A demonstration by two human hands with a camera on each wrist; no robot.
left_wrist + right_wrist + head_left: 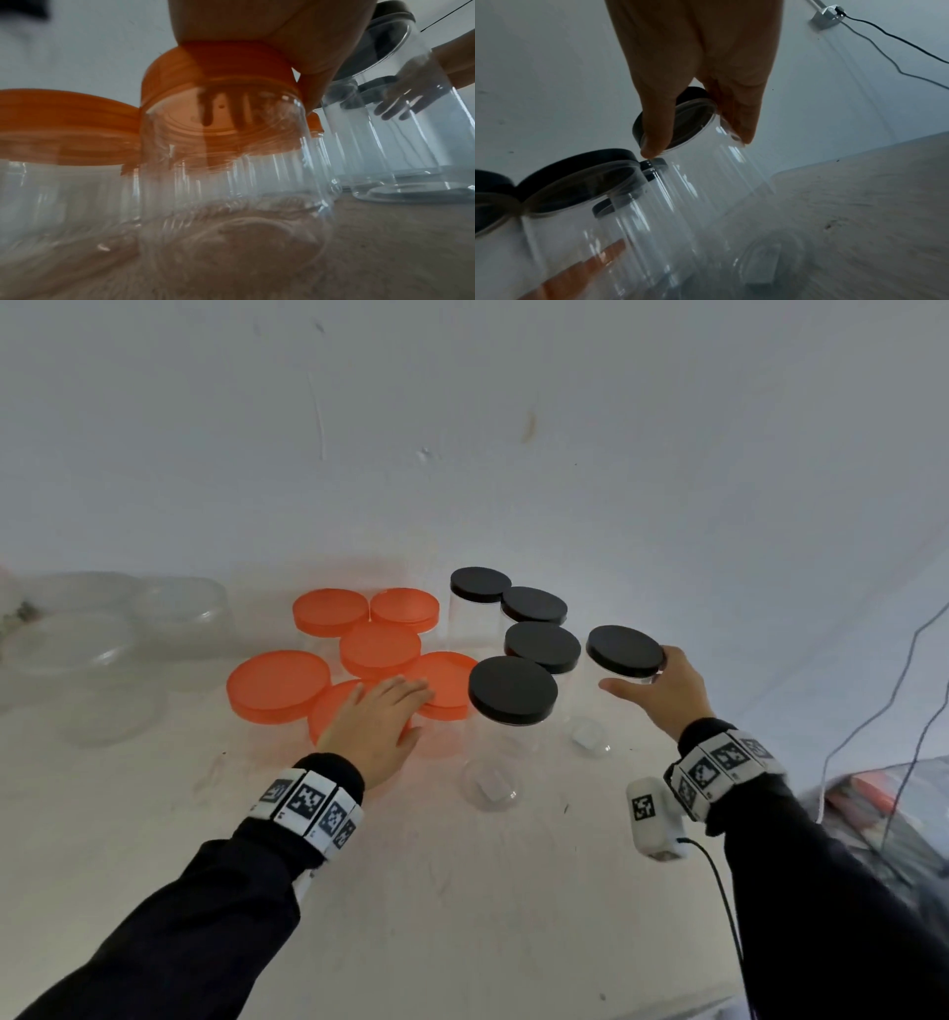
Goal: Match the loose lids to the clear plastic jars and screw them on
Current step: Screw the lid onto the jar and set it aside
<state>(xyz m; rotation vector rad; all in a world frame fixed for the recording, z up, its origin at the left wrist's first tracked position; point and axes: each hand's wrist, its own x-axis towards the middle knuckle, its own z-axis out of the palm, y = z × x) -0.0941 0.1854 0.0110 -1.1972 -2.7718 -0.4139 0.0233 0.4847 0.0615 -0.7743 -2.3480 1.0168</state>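
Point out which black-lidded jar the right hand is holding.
The rightmost black-lidded jar, standing apart from the other four. The right hand grips its lid rim with thumb and fingers; no hand touches the others.

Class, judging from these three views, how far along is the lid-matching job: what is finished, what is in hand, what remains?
Nearly finished, it seems: six orange lids and five black lids sit on clear jars. In hand: the left hand rests flat on the nearest orange-lidded jar; the right hand grips the rightmost black-lidded jar. No loose lid shows. Left: perhaps final tightening; tightness cannot be judged.
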